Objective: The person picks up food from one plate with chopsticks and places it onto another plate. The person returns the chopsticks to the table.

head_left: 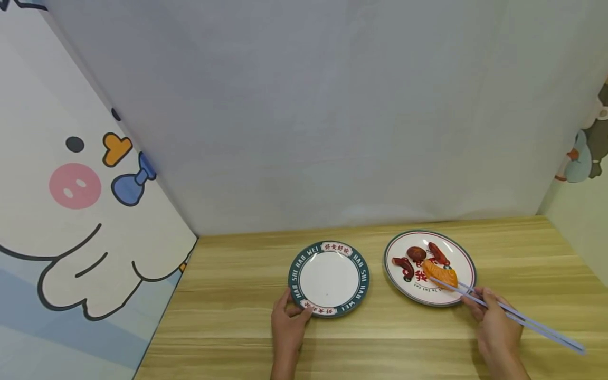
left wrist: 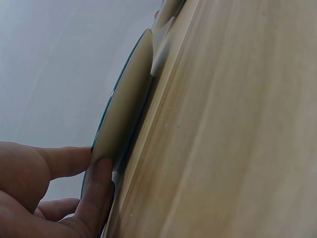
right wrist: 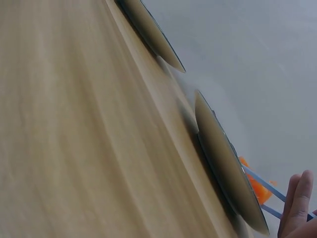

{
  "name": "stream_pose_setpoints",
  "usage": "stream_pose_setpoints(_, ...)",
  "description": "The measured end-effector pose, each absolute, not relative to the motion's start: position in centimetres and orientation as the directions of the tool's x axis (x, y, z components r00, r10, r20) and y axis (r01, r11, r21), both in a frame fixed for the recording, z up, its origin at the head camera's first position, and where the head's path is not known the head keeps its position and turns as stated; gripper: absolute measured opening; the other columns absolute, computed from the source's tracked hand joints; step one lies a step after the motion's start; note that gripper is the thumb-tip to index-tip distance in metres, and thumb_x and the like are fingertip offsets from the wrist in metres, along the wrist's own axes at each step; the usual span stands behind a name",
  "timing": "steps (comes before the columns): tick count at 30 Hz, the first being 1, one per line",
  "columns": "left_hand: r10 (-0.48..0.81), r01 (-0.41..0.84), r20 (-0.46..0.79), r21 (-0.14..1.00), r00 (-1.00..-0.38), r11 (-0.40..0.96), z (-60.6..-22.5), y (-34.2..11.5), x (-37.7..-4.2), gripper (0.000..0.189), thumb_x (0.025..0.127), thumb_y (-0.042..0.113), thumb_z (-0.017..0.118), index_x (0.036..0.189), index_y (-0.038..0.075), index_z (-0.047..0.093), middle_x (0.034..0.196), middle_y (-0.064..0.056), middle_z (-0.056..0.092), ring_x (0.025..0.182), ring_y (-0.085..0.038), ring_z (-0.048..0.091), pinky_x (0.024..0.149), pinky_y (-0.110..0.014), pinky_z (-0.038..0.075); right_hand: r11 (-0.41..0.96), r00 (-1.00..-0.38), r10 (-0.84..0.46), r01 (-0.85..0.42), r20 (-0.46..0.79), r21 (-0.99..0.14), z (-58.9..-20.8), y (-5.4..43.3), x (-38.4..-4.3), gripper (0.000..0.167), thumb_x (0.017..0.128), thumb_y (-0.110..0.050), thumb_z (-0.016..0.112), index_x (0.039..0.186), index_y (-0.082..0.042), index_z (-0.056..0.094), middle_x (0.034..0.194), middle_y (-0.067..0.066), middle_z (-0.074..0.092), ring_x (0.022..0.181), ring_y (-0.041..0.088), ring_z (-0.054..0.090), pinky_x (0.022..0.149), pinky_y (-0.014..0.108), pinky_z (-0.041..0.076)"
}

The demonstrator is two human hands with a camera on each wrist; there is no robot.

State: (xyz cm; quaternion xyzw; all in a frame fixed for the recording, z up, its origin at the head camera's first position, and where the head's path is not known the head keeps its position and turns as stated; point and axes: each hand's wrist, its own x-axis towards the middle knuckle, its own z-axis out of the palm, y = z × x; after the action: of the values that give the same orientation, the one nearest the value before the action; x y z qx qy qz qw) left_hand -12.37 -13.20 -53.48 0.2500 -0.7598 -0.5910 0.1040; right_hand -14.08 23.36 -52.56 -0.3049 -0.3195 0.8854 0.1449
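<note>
My left hand (head_left: 288,327) grips the near left rim of a white plate with a green lettered border (head_left: 328,279); in the left wrist view the thumb is at its edge and a finger against its underside. With my right hand (head_left: 496,324) I hold a pair of pale chopsticks (head_left: 546,330). Their tips are at an orange, white-striped piece like a salmon slice (head_left: 443,274) on the second plate (head_left: 463,264). Also on that plate are a brown round piece (head_left: 416,254), a red sausage-like piece (head_left: 438,253) and a dark red curled piece (head_left: 405,267).
Both plates stand on a wood-grain table (head_left: 228,306), side by side with a narrow gap. A pale grey backdrop (head_left: 323,116) rises behind the table. Cartoon-printed panels (head_left: 76,237) stand at the left and right sides.
</note>
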Motion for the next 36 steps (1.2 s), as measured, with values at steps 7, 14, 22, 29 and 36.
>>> stream_pose_setpoints(7,-0.503,-0.251,-0.136,0.953,-0.853,0.168,-53.43,-13.19,-12.3,0.075,0.083,-0.01,0.081,0.151,-0.01,0.049,0.132,-0.021,0.056,0.095,-0.024,0.065,0.066,-0.021,0.055,-0.739,-0.783,0.462,-0.08,-0.416,-0.669,-52.44,23.36,-13.91,0.036,0.109,-0.003,0.049,0.085,0.003,0.075,0.083,0.009,0.071,0.066,0.019,0.075,0.067,0.024,0.063)
stream_pose_setpoints(14,-0.503,-0.261,-0.143,0.95,-0.853,0.172,-53.61,-13.26,-12.29,0.075,0.083,-0.01,0.08,0.151,-0.009,0.049,0.133,-0.021,0.056,0.094,-0.023,0.065,0.066,-0.021,0.055,-0.736,-0.761,0.484,-0.087,-0.432,-0.671,-52.01,23.35,-14.05,0.035,0.109,-0.003,0.05,0.085,0.003,0.074,0.083,0.009,0.071,0.067,0.018,0.075,0.066,0.023,0.062)
stream_pose_setpoints(22,-0.506,-0.269,-0.157,0.95,-0.848,0.156,-53.32,-13.12,-12.41,0.076,0.084,-0.01,0.079,0.152,-0.008,0.048,0.133,-0.02,0.056,0.096,-0.023,0.064,0.067,-0.022,0.056,-0.727,-0.762,0.496,-0.101,-0.417,-0.679,-51.97,23.34,-14.1,0.032,0.108,-0.003,0.051,0.087,0.003,0.075,0.084,0.009,0.072,0.067,0.018,0.076,0.066,0.024,0.063)
stream_pose_setpoints(29,-0.504,-0.266,-0.154,0.951,-0.85,0.158,-53.29,-13.16,-12.38,0.076,0.083,-0.01,0.08,0.152,-0.009,0.048,0.133,-0.02,0.056,0.096,-0.024,0.064,0.066,-0.022,0.057,-0.724,-0.754,0.503,-0.1,-0.422,-0.682,-51.89,23.29,-14.21,0.031,0.108,-0.003,0.051,0.088,0.003,0.074,0.084,0.009,0.073,0.067,0.018,0.075,0.066,0.024,0.063)
stream_pose_setpoints(36,-0.502,-0.264,-0.153,0.952,-0.851,0.157,-53.21,-13.18,-12.28,0.077,0.083,-0.01,0.08,0.152,-0.009,0.048,0.134,-0.021,0.055,0.096,-0.024,0.064,0.065,-0.021,0.055,-0.73,-0.752,0.516,-0.134,-0.411,-0.671,-51.6,23.19,-14.1,0.028,0.108,-0.002,0.053,0.089,0.004,0.073,0.084,0.011,0.074,0.063,0.02,0.075,0.063,0.025,0.062)
